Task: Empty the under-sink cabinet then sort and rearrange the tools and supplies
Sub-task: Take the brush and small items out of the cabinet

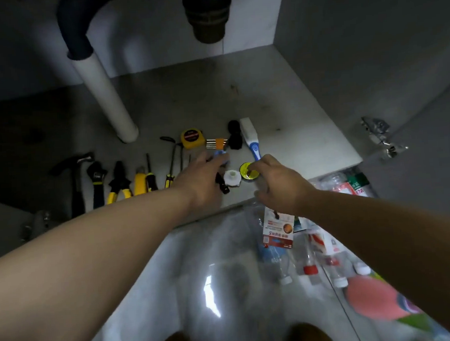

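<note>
Tools lie in a row on the cabinet floor (280, 94): a hammer (75, 178), a wrench (96, 179), yellow-handled pliers (118, 185), a yellow utility knife (141, 183), screwdrivers (171, 163), a yellow tape measure (192, 137), a blue-handled brush (251, 139). My left hand (200, 182) holds a small blue object (221, 156), blurred. My right hand (278, 182) pinches a round yellow-green roll (245, 167) beside a white roll (231, 178). A small black item (222, 185) lies under my left hand.
A white drain pipe (104, 91) stands at the back left and a dark trap (207, 14) hangs above. Plastic bottles (310, 268) and packets (278, 230) lie on the glossy floor at the right. A door hinge (378, 135) juts out at the right.
</note>
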Motion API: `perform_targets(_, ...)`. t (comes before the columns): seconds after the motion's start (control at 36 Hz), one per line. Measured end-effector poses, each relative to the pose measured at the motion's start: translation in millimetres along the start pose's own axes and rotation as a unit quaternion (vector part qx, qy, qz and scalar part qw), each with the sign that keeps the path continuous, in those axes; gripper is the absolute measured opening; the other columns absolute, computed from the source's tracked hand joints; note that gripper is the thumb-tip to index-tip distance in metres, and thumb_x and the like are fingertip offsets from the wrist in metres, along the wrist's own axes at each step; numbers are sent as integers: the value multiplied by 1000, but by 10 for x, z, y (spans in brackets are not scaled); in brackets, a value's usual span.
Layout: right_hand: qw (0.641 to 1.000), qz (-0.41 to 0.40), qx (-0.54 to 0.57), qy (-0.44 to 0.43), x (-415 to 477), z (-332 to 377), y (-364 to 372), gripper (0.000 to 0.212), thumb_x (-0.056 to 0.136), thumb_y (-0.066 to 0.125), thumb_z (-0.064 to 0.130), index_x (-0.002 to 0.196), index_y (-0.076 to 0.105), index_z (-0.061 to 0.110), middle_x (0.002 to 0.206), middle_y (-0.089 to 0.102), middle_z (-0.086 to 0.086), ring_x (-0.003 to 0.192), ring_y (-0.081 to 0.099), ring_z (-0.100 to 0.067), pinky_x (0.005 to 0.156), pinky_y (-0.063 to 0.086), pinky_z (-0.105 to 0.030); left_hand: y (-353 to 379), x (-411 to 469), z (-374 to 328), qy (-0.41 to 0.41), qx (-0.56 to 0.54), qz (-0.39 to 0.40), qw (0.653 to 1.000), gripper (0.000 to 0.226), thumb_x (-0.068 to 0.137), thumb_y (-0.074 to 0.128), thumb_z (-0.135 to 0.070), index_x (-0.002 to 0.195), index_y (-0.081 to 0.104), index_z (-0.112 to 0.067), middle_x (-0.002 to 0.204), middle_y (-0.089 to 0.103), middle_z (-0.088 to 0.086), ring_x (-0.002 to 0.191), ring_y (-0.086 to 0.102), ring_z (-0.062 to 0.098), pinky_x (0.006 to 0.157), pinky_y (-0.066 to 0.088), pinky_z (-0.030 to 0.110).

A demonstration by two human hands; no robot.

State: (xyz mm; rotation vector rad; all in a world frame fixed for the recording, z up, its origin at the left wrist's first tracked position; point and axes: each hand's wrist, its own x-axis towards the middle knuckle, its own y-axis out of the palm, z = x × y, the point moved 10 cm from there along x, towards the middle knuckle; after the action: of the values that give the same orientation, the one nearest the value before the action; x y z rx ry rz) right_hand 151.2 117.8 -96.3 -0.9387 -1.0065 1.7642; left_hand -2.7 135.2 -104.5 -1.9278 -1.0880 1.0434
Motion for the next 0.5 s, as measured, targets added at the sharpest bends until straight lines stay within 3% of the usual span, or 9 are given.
perform_targets(0.08, 1000, 8, 4, -27, 150, 128, 117, 57, 84, 69, 26, 137, 48, 24, 134, 46, 1, 98, 62, -27, 83, 55, -41, 5, 173, 42, 8, 1, -10, 1000, 87, 87, 70, -14, 159, 24, -33, 164, 22, 3, 148, 30, 28, 118, 34, 40)
perform_targets(0.19, 999, 21, -7, -31, 304, 262, 287, 59, 84, 65, 23, 140, 47, 26, 130, 50, -1, 108, 60, -29, 85, 55, -44, 3, 356, 65, 19, 8, -21, 1000, 70, 94, 64, -13, 156, 34, -28, 160, 35, 8, 144, 37, 29, 118, 32, 38)
perform_targets(0.33, 999, -32, -12, -18, 453, 294, 301, 42, 91, 59, 12, 132, 57, 22, 119, 57, -7, 102, 62, -32, 83, 53, -40, -41, 501, 28, 28, 53, -56, 997, 55, 90, 67, -6, 142, 56, -20, 146, 51, 6, 135, 46, 26, 111, 38, 37)
perform_targets(0.5, 998, -55, 5, -31, 425, 269, 213, 27, 98, 53, 16, 124, 61, 13, 109, 60, -13, 96, 62, -33, 84, 52, -40, -60, 564, 22, 14, 45, -87, 995, 48, 84, 67, -5, 130, 61, -17, 133, 56, 14, 123, 53, 33, 101, 46, 45)
